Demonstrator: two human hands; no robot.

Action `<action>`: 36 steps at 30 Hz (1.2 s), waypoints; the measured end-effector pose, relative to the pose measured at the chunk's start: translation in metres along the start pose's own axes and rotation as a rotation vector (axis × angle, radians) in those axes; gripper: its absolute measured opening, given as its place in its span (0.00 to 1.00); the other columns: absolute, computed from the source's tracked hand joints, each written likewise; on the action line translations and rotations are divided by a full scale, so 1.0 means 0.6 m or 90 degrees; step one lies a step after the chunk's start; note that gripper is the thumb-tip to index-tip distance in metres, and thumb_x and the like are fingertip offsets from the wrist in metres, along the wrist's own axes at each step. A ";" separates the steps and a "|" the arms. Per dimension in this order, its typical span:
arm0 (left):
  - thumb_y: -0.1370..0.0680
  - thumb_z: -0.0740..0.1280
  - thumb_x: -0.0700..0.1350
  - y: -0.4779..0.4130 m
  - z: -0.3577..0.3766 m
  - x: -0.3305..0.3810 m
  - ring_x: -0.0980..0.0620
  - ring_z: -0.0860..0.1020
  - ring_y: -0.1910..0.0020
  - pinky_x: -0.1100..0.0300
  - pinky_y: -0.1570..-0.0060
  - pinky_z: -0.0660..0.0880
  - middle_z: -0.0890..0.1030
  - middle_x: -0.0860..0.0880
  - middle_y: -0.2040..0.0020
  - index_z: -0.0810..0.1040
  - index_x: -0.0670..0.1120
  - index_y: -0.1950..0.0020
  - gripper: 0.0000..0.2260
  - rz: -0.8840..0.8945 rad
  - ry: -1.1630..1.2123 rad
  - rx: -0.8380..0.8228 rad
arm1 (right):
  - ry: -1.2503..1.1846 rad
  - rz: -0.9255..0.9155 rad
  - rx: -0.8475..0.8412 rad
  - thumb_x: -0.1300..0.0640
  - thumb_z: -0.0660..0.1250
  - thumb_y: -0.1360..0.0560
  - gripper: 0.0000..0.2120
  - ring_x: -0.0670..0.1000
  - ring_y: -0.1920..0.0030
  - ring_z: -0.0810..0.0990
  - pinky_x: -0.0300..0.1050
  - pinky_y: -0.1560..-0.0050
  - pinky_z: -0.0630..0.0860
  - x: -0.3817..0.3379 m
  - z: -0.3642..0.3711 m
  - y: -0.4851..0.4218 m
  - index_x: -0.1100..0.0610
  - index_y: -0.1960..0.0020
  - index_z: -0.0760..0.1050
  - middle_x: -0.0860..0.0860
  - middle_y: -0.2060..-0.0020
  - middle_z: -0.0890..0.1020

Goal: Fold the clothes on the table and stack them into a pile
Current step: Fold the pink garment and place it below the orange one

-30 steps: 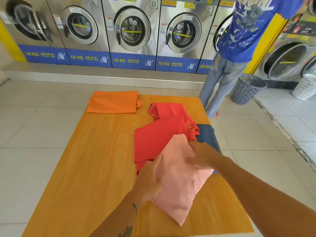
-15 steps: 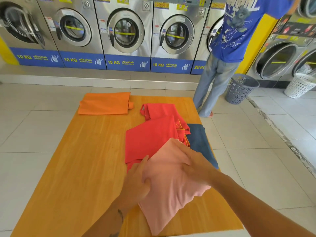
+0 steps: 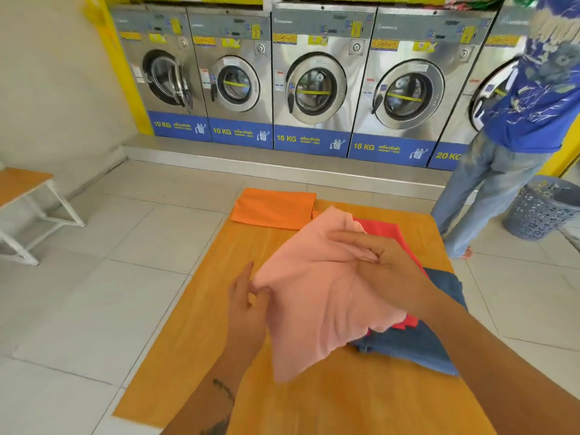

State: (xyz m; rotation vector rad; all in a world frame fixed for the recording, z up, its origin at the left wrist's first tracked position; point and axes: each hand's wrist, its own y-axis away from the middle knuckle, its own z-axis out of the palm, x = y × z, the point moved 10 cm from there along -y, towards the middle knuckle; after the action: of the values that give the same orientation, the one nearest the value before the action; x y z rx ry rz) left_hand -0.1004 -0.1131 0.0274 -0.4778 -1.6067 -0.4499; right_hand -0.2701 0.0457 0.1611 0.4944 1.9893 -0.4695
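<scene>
A folded pink garment (image 3: 317, 296) is lifted off the wooden table (image 3: 201, 350), held between both hands. My left hand (image 3: 248, 306) grips its left edge from below. My right hand (image 3: 379, 262) lies on top of it, fingers pinching a fold. Under it lie a red garment (image 3: 384, 229) and a blue denim piece (image 3: 439, 340), both partly hidden by the pink cloth. A folded orange garment (image 3: 273, 208) rests at the table's far left corner.
A row of washing machines (image 3: 314, 83) lines the back wall. A person in a blue shirt (image 3: 530, 98) stands at the right, beside a grey laundry basket (image 3: 543, 208). A small bench (image 3: 22, 211) stands at the left on the tiled floor.
Both hands have lifted the pink garment off the table and carried it up and toward the far side. The camera has tilted up and swung left.
</scene>
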 end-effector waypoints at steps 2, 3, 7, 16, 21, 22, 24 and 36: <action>0.21 0.66 0.54 -0.035 -0.022 -0.025 0.53 0.72 0.32 0.47 0.34 0.70 0.70 0.56 0.28 0.59 0.63 0.23 0.29 -0.119 0.118 -0.031 | -0.031 -0.006 0.030 0.79 0.57 0.30 0.37 0.30 0.38 0.72 0.25 0.42 0.66 -0.012 0.011 -0.036 0.40 0.42 0.79 0.35 0.38 0.78; 0.21 0.66 0.56 -0.049 -0.024 -0.041 0.50 0.75 0.36 0.46 0.39 0.74 0.73 0.56 0.30 0.57 0.65 0.23 0.29 -0.182 0.193 -0.063 | -0.050 -0.005 0.040 0.79 0.58 0.29 0.36 0.29 0.39 0.72 0.24 0.43 0.67 -0.013 0.019 -0.053 0.40 0.42 0.79 0.35 0.38 0.77; 0.24 0.69 0.59 -0.097 -0.025 -0.075 0.43 0.78 0.37 0.37 0.41 0.76 0.78 0.51 0.33 0.63 0.67 0.26 0.28 -0.278 0.377 -0.192 | -0.163 0.042 0.079 0.78 0.61 0.29 0.34 0.42 0.33 0.74 0.40 0.36 0.73 0.021 0.064 -0.113 0.41 0.42 0.82 0.39 0.35 0.78; 0.28 0.74 0.52 -0.236 -0.055 -0.141 0.34 0.77 0.36 0.32 0.39 0.72 0.78 0.40 0.33 0.75 0.50 0.30 0.27 -0.426 0.419 -0.280 | -0.267 0.237 0.165 0.72 0.65 0.28 0.28 0.51 0.34 0.75 0.59 0.33 0.73 0.126 0.142 -0.216 0.41 0.41 0.82 0.42 0.33 0.75; 0.24 0.68 0.37 -0.401 -0.111 -0.062 0.46 0.75 0.36 0.48 0.44 0.76 0.74 0.52 0.30 0.62 0.60 0.24 0.34 -0.226 0.215 -0.151 | -0.325 0.264 0.200 0.70 0.65 0.26 0.26 0.48 0.42 0.80 0.54 0.42 0.79 0.135 0.148 -0.300 0.42 0.40 0.81 0.39 0.40 0.79; 0.24 0.67 0.35 -0.430 -0.118 -0.045 0.49 0.75 0.37 0.55 0.47 0.76 0.74 0.54 0.31 0.61 0.60 0.23 0.35 -0.166 0.150 -0.137 | -0.319 0.267 0.202 0.69 0.65 0.26 0.26 0.49 0.41 0.80 0.55 0.41 0.78 0.145 0.148 -0.316 0.41 0.39 0.80 0.40 0.38 0.78; 0.23 0.63 0.34 -0.467 -0.114 -0.020 0.54 0.74 0.38 0.63 0.50 0.75 0.72 0.58 0.33 0.60 0.60 0.23 0.34 -0.053 0.002 -0.143 | -0.226 0.288 0.190 0.68 0.64 0.26 0.27 0.50 0.36 0.76 0.55 0.36 0.75 0.178 0.148 -0.342 0.39 0.37 0.77 0.42 0.34 0.75; 0.24 0.58 0.42 -0.427 -0.060 -0.130 0.42 0.54 0.24 0.47 0.29 0.63 0.54 0.46 0.22 0.63 0.51 0.25 0.25 0.097 -0.563 -0.211 | 0.367 0.500 0.020 0.55 0.60 0.23 0.32 0.65 0.37 0.72 0.53 0.40 0.71 0.372 0.230 -0.297 0.49 0.21 0.53 0.61 0.30 0.64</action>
State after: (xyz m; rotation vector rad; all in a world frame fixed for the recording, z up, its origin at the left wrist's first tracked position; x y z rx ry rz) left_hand -0.2061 -0.3498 -0.0493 -1.1553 -2.3228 -0.4124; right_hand -0.3573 -0.1442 -0.0775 1.4780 2.0990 0.1608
